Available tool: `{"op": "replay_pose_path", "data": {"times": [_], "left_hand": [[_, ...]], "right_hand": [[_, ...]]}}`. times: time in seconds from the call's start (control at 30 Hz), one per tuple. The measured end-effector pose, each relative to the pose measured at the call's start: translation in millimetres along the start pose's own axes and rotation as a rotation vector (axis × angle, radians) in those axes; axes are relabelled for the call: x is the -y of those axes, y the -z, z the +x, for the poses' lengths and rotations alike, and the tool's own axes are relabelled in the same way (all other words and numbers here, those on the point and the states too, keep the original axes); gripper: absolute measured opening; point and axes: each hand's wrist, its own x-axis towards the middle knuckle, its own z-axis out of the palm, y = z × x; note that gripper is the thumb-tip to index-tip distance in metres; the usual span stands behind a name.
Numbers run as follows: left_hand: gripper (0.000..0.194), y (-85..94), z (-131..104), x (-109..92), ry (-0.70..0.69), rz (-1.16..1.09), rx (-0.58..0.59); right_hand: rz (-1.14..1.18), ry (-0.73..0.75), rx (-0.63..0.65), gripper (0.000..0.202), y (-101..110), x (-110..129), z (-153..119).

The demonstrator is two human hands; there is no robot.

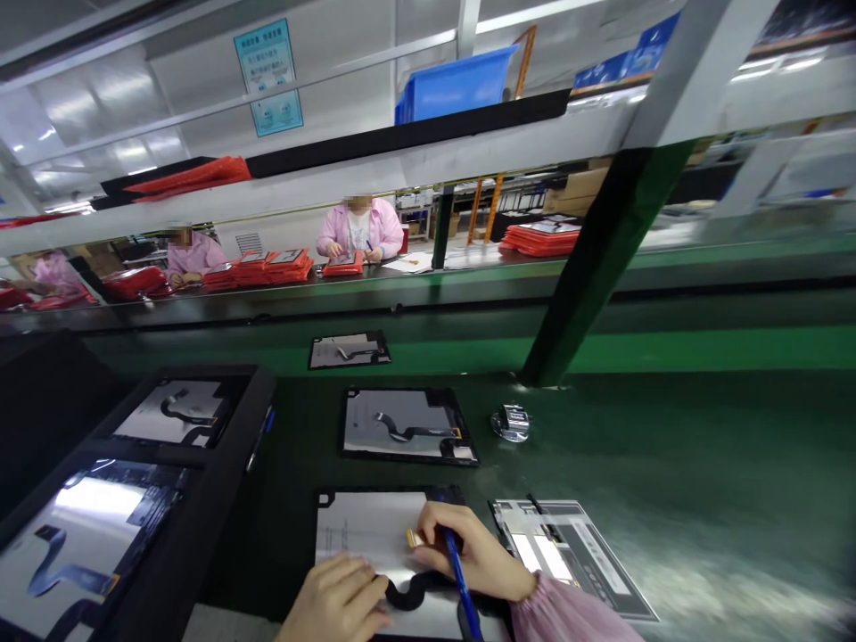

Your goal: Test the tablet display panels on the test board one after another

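Observation:
A flat silver display panel (374, 513) with a dark border lies on the bench under both my hands. My left hand (338, 597) rests on its lower left with bent fingers, the fingertips at the end of a black ribbon cable (411, 593). My right hand (472, 553) is closed around a blue pen-like tool (461, 580), which slants across the panel. Thumb and forefinger of that hand meet beside a small gold-coloured connector (415, 538); whether they grip it is partly hidden.
Two more panels, a nearer one (407, 423) and a farther one (348, 349), lie ahead. A black tray (231, 428) holds panels at left. At right are a thin panel assembly (581, 553) and a shiny metal piece (512, 422). A green post (602, 267) rises; co-workers (361, 234) sit opposite.

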Motion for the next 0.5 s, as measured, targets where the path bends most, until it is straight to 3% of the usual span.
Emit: {"op": "replay_pose_path", "data": {"times": [0.13, 0.27, 0.4, 0.5], "left_hand": [[0.026, 16.1, 18.5, -1.7, -0.003, -0.181, -0.041], [0.011, 33.8, 51.4, 4.5, 0.224, -0.601, -0.128], [0.042, 25.7, 88.1, 2.9, 0.442, -1.111, -0.128], [0.052, 12.0, 105.7, -4.3, 0.436, -1.212, -0.041]], "right_hand": [[0.060, -0.022, -0.006, 0.042, 1.8, -1.8, 0.3], [0.110, -0.097, -0.098, 0.038, 3.2, 1.2, -0.4], [0.254, -0.183, -0.171, 0.036, 6.7, 6.3, -0.6], [0.392, -0.221, -0.194, 0.037, 10.3, 7.7, -0.8]]}}
